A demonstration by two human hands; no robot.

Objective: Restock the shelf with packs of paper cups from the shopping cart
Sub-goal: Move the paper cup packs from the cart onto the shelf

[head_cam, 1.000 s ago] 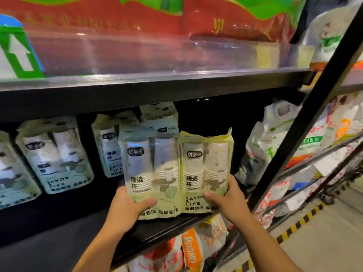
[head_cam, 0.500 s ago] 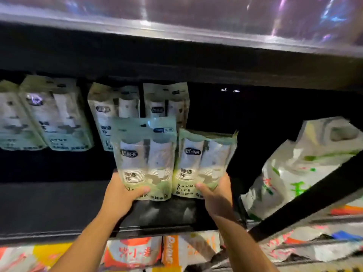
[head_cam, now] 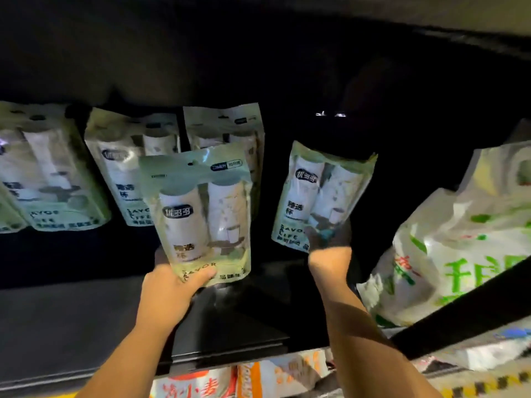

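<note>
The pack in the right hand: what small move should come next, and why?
Probably lower the right pack onto the shelf and let go. The right hand grips its bottom edge, it is tilted, right of the standing packs, and the left hand holds another pack.

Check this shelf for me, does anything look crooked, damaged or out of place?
Nothing looks torn or spilled. The pale green plastic pack of paper cups gripped by the right hand leans its top to the right. The left hand holds a matching pack nearly upright.
</note>
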